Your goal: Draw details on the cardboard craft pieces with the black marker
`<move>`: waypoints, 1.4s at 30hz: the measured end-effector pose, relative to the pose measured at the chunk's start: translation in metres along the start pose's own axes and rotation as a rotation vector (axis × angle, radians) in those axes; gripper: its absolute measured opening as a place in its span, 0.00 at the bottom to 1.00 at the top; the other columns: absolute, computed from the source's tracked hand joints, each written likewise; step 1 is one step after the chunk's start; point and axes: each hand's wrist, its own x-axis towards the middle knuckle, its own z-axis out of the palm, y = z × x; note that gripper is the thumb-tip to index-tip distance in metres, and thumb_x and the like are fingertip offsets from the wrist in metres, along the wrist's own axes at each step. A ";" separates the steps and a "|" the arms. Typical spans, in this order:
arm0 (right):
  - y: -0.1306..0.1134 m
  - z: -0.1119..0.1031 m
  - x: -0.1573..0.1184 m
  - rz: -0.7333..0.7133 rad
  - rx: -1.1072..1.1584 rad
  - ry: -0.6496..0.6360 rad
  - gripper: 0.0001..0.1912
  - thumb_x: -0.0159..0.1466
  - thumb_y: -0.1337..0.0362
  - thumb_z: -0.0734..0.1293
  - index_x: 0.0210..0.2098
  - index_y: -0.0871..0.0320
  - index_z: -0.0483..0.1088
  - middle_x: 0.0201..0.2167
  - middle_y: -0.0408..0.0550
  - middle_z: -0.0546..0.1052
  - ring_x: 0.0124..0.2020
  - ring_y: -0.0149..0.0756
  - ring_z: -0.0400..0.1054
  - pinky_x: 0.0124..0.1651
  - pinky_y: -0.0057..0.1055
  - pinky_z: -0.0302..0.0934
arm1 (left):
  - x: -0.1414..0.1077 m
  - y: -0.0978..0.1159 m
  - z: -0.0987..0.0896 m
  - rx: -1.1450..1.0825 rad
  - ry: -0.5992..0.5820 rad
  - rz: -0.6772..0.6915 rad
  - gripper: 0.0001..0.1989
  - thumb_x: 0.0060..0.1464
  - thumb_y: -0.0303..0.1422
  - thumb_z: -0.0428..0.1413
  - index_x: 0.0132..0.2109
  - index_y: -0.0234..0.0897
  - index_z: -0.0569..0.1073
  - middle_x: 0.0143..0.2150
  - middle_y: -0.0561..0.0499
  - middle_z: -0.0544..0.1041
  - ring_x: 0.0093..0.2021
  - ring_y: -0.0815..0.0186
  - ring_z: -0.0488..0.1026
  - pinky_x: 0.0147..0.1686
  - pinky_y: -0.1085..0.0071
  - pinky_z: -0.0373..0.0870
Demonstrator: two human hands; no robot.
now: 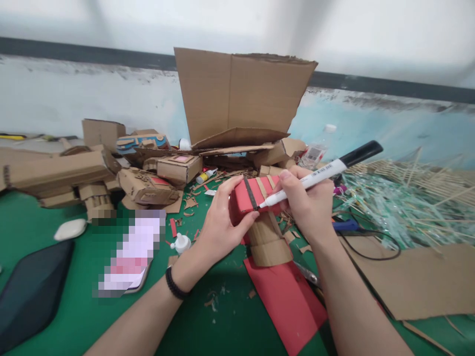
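Observation:
My left hand [226, 217] is wrapped round the left end of a cardboard model [272, 244] whose upper block has red faces with strips across them. One strip [250, 194] is black; the others are bare brown. Below the block is a round cardboard part. My right hand [308, 200] grips a white marker pen [322, 174], its black cap on the back end. The pen's tip meets the lower end of the black strip, close to my left thumb. A sheet of red paper [287, 301] lies beneath the model.
Cardboard pieces [59, 170] pile up at the left and back, with a large upright cardboard sheet [245, 94] behind. A phone [133, 252], white case [70, 229], dark pouch [37, 291] and white nozzle cap [181, 243] lie left. Thin sticks and plastic wrap [393, 205] fill the right.

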 end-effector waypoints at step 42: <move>0.006 -0.008 0.011 0.134 0.094 0.144 0.23 0.62 0.43 0.79 0.28 0.56 0.78 0.20 0.43 0.78 0.18 0.30 0.68 0.21 0.26 0.60 | -0.001 0.000 -0.003 0.021 -0.018 0.007 0.35 0.62 0.35 0.67 0.70 0.47 0.61 0.68 0.41 0.72 0.66 0.49 0.75 0.68 0.45 0.73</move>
